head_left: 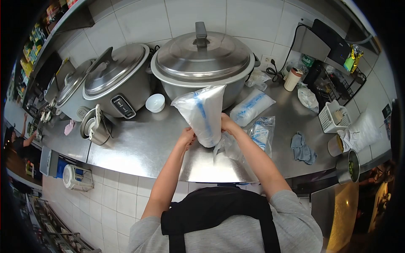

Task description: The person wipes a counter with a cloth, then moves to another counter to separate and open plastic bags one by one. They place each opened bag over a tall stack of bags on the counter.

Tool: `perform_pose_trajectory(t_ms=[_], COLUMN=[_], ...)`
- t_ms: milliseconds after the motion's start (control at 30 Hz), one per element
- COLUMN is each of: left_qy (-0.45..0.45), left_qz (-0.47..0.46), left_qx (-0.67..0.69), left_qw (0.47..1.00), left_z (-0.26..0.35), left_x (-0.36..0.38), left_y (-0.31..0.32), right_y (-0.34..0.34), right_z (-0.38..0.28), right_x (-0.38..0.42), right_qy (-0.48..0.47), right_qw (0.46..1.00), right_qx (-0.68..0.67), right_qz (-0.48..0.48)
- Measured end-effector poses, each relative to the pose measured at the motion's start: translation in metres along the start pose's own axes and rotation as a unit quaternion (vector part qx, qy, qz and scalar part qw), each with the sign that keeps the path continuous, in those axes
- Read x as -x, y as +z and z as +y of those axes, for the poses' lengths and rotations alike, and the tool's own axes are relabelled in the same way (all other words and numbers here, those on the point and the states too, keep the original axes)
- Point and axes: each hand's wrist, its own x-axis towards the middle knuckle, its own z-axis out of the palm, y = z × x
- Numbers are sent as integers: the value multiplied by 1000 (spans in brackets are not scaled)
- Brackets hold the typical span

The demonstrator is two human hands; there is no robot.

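A shiny, whitish plastic bag with blue print (201,114) stands upright between my hands, its flared top reaching in front of the large rice cooker (202,63). My left hand (187,138) is closed at the bag's lower left side. My right hand (228,124) is closed at its right edge, with the fingertips partly hidden behind it. Crumpled clear plastic (228,145) lies under my right forearm. Right of it are a flat clear packet with blue print (262,133) and a filled plastic pack with a blue stripe (253,106).
Two more cookers (118,76) stand at the left, near a white bowl (155,103) and a metal pot (96,126). Rightward are a grey cloth (303,148), a white basket (333,118) and a can (292,79). Another person (23,141) is at the far left.
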Motion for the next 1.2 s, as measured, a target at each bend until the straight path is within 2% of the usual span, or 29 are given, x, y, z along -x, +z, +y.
perform_pose_trajectory(t_ms=[67, 100, 133, 233, 300, 400, 433, 500, 533, 567, 600, 633, 700, 733, 767, 800, 833, 867, 900, 933, 967, 1000, 1067, 1100, 1133, 1167, 1200], left_qy=[-2, 9, 19, 15, 19, 47, 64, 78, 126, 176, 178, 193, 212, 158, 101, 31, -39, -72, -81, -71, -60, -58, 100, 103, 152, 200, 212], left_qz=[-7, -28, -48, -90, -83, -72, -45, -18, 2, 21, 20, 13, 6, -21, -48, -133, -216, -302, -320, -305, -288, -286, -146, -146, -163, -178, -176], left_qx=[2, 64, 124, 150, 164, 166, 124, 81, 26, -30, -30, -33, -31, -59, -87, -67, -46, -47, 12, 114, 213, 215, 96, 97, 42, -15, -18], left_qw=[1000, 998, 991, 985, 983, 982, 989, 994, 992, 984, 983, 981, 977, 986, 990, 988, 974, 950, 944, 943, 932, 932, 979, 979, 974, 963, 961], left_z=[-6, -14, -20, -18, -18, -22, -23, -26, -28, -30, -31, -34, -45, -53, -63, -71, -79, -87, -79, -84, -86, -77, -52, -41, -29, -19, -11], left_x=[8, 18, 27, 66, 69, 60, 58, 54, 52, 50, 50, 52, 56, 60, 65, 71, 77, 81, 102, 106, 108, 111, 116, 117, 118, 120, 124], left_y=[-4, -7, -10, 5, 14, 18, 19, 21, 21, 20, 19, 16, 9, 3, -3, -6, -7, -6, 4, 12, 17, 20, 24, 21, 13, 5, 0], right_y=[-5, -5, -7, -2, 6, 7, 4, 0, 0, 0, 1, 4, 15, 15, 14, 15, 20, 27, 37, 46, 54, 63, 72, 73, 73, 68, 57], right_z=[7, 9, 11, 6, 7, 13, 14, 13, 17, 16, 15, 18, 31, 39, 48, 54, 59, 59, 51, 42, 39, 33, 21, 16, 11, 3, -8], right_x=[11, 22, 34, 73, 86, 76, 72, 68, 70, 76, 79, 86, 107, 114, 120, 126, 131, 135, 142, 152, 158, 167, 179, 181, 183, 183, 178], right_qy=[-36, -69, -68, -40, -28, -60, -59, -69, -67, -142, -215, -218, -410, -412, -423, -432, -433, -404, -375, -356, -386, -394, -403, -423, -442, -445, -437], right_qw=[999, 996, 996, 994, 979, 985, 985, 996, 996, 983, 947, 946, 855, 854, 829, 799, 799, 827, 852, 862, 849, 853, 855, 861, 863, 861, 870], right_qx=[-20, -41, -44, -96, -197, -159, -159, -43, -44, 67, 179, 180, 225, 228, 297, 364, 366, 322, 276, 272, 282, 287, 292, 267, 241, 242, 203], right_qz=[23, 44, 43, 28, 44, 40, 41, 31, 31, 94, 156, 157, 223, 221, 213, 204, 202, 223, 241, 239, 223, 185, 147, 92, 35, 34, 100])
